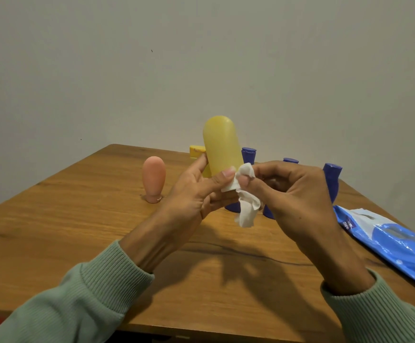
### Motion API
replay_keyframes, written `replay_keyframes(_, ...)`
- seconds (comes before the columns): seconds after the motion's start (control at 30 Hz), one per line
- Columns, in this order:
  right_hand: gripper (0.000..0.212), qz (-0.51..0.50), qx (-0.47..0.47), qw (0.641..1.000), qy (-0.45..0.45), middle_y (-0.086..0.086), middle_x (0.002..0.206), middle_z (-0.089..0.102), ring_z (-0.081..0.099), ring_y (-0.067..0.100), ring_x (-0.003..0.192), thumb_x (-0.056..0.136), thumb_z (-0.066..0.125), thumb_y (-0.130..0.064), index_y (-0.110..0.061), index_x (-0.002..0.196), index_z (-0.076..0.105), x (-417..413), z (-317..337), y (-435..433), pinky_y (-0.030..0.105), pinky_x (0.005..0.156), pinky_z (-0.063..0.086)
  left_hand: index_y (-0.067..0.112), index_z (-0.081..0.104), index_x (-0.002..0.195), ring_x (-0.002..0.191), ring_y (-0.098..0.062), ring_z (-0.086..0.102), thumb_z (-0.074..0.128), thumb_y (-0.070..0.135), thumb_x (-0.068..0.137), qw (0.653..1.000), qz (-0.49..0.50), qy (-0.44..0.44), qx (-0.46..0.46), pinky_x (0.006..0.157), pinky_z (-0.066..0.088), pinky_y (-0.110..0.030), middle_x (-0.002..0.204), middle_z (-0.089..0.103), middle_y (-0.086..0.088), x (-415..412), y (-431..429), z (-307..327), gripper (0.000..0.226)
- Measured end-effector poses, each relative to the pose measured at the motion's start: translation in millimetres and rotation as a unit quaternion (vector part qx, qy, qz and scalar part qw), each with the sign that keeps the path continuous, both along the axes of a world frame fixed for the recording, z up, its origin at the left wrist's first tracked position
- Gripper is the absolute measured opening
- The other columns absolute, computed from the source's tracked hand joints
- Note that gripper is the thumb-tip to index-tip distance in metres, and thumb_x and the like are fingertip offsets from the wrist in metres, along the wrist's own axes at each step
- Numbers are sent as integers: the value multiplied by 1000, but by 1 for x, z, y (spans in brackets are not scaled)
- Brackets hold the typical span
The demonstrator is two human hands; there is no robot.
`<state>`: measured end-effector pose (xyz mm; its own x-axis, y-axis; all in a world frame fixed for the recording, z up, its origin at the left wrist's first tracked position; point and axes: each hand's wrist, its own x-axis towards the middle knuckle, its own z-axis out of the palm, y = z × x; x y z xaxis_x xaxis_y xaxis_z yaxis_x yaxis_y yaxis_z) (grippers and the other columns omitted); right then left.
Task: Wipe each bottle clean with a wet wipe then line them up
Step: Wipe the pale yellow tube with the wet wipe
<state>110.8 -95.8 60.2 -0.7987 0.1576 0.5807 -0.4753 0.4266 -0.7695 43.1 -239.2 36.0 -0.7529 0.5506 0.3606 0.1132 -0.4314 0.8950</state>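
At frame centre our left hand (196,191) gripped the yellow bottle (222,144), holding it upright above the table (78,219), probably to bare its side for wiping. Our right hand (298,191) pinched the wipe (247,209) against it. Behind stood 3 blue bottles (332,181), and a pink bottle (153,178) stood left of centre. The pack (387,241) lay lower right, its contents hidden.

Probably a room in a home, judging by wood-grain tabletop (78,231) set against plain painted wall (300,70), soft blue pack of wet wipes (399,246) lying on it, small pink bottle (153,178) and blue bottles (332,181) standing there.
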Motion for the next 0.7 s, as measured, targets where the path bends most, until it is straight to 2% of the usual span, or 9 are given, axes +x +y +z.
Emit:
replay_keyframes(0.1,14,10,16,1000,-7,-9,80,71,69,6,73,75,73,-22,-25,88,69,0,1,0,13,57,52,21,50,126,102,-26,68,60,23,84,1000,-3,4,0,92,55,-40,115,69,-14,1,1,0,44)
replay_keyframes(0.27,13,-13,-12,1000,-9,-11,79,71,68,3,71,75,74,-21,-26,86,69,0,1,4,12,55,50,16,47,131,101,-24,69,58,19,88,1000,-1,-4,2,82,57,-31,117,68,-14,1,2,-1,44)
replay_keyframes(0.4,12,11,-6,1000,-18,-11,76,71,68,3,71,75,74,-21,-27,84,69,1,1,0,11,54,50,10,44,135,104,-30,67,61,22,89,1000,1,-16,3,91,55,-39,117,67,-18,-1,0,-1,50)
replay_keyframes(0.57,12,-13,-38,999,-18,-10,79,71,68,3,72,75,74,-23,-26,86,70,-3,-1,5,11,54,50,0,44,133,97,-23,69,65,21,87,996,-25,-77,39,79,56,-28,112,69,-13,-1,-1,0,55)
replay_keyframes(0.7,12,-1,-34,999,-16,-12,78,71,69,4,73,75,74,-22,-27,85,70,-4,-2,5,12,56,51,0,48,132,104,-26,66,57,20,90,997,-35,-71,25,85,56,-31,120,66,-17,-2,-1,0,48)
